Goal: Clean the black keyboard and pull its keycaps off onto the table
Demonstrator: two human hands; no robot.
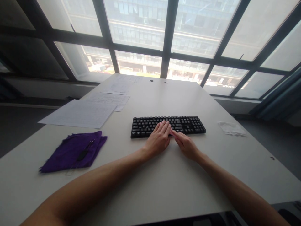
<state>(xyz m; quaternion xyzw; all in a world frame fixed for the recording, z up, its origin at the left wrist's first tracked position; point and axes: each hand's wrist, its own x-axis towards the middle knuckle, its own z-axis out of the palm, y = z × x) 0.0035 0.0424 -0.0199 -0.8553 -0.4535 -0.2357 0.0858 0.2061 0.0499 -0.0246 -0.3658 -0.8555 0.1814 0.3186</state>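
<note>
A black keyboard [190, 125] lies across the middle of the white table [164, 100]. Over its lower middle keys is my left hand [159, 139], its fingers pressed together on top of something small and pink, mostly hidden. My right hand [187, 145] is closed just beside it at the keyboard's front edge, and a bit of pink material [173, 133] shows at its fingertips. What the pink thing is cannot be made out. The two hands are close together.
A folded purple cloth [70, 152] with a small black object [82, 154] on it lies at the left. Behind it are printed paper sheets [80, 113]. A white tissue [231, 128] rests at the right. Large windows [138, 28] stand beyond the table.
</note>
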